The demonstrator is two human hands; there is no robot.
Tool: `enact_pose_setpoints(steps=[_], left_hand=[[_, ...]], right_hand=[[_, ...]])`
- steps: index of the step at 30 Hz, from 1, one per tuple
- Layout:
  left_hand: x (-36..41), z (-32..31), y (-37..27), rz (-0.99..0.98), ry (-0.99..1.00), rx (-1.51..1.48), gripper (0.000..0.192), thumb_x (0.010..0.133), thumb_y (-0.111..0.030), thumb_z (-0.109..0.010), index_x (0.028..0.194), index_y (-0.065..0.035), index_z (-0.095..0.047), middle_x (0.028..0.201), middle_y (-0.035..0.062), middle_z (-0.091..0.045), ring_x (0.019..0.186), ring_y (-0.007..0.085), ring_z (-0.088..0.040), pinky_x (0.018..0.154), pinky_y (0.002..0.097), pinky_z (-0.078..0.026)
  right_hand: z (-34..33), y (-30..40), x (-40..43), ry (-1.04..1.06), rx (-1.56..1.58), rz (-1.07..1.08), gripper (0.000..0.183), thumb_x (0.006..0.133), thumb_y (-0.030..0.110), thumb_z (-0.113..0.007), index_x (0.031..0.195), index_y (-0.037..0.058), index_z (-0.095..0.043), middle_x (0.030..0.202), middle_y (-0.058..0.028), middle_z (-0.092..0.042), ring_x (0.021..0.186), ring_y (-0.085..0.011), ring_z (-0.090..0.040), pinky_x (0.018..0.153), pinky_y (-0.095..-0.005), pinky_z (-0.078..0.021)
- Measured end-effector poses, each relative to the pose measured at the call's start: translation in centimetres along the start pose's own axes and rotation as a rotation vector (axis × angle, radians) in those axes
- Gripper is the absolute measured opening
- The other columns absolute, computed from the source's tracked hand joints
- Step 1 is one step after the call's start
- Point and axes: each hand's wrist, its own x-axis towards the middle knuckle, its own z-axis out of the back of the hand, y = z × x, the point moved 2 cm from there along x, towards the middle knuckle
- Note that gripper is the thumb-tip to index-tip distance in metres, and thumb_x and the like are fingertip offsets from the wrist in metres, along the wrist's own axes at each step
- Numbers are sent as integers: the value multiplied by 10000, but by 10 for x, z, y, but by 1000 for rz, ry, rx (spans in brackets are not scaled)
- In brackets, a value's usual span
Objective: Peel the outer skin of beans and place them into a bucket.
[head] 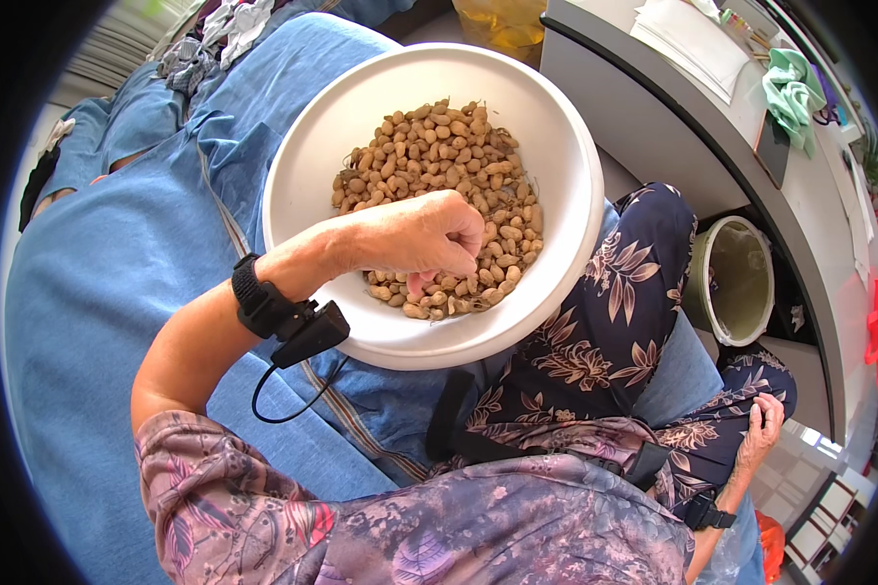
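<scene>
A big white plastic basin (313,146) tilts on the blue cloth in front of me. Unshelled peanuts (439,146) are heaped inside it, some with dry stem bits. My left hand (439,234) hangs over the lower part of the heap, its fingers curled down. Whether anything is between those fingertips is hidden. A black strap with a small black device (311,336) circles my left wrist. My right hand (764,424) rests on my knee in dark floral trousers (578,358), fingers loosely bent and holding nothing. Another black strap (708,512) is on that wrist.
Blue denim-like cloth (102,292) covers the seat at left, with crumpled clothes (223,36) at the far end. A curved grey desk (629,95) stands at right, bearing papers (691,47) and a green cloth (792,99). Under it sits a lined waste bin (739,285).
</scene>
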Motion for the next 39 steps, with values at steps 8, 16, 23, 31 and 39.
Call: enact_pose_setpoints(steps=[8, 16, 23, 31, 39], left_hand=[[-26, 8, -9, 13, -210, 8, 109, 811, -58, -597, 734, 13, -570, 595, 16, -535, 438, 76, -511, 406, 218, -408], [-71, -3, -45, -106, -629, -112, 91, 845, -3, -610, 764, 16, -573, 609, 8, -530, 457, 47, -472, 407, 193, -368], [-76, -50, -103, -325, -790, -225, 72, 843, -29, -656, 810, -8, -595, 643, -14, -542, 491, 25, -474, 421, 182, -355], [0, -108, -173, -516, -776, -138, 54, 834, 34, -645, 837, 23, -592, 654, -2, -552, 497, 32, -476, 429, 179, -352], [162, -157, -235, -857, -775, 184, 97, 818, -50, -623, 795, 31, -574, 621, 83, -561, 564, 130, -530, 531, 279, -433]], right_hand=[[-1, 4, 2, 0, 28, 10, 106, 867, 80, -585, 886, -22, -605, 1016, -94, -585, 1004, -220, -532, 921, -321, -395], [-1, 0, 10, 1, 205, -58, 77, 862, 46, -581, 889, -24, -597, 973, -78, -591, 952, -187, -551, 910, -294, -402], [-4, -4, 46, 169, 452, -329, 164, 900, 137, -581, 993, 6, -616, 937, -24, -612, 829, -104, -575, 748, -224, -446], [-43, 50, 114, 297, 874, -324, 218, 891, 176, -612, 1032, 11, -623, 941, -61, -654, 777, -93, -610, 676, -212, -476], [-75, -20, 112, 61, 1073, -511, 159, 885, 141, -596, 966, 10, -638, 843, -56, -654, 705, -112, -619, 617, -217, -495]])
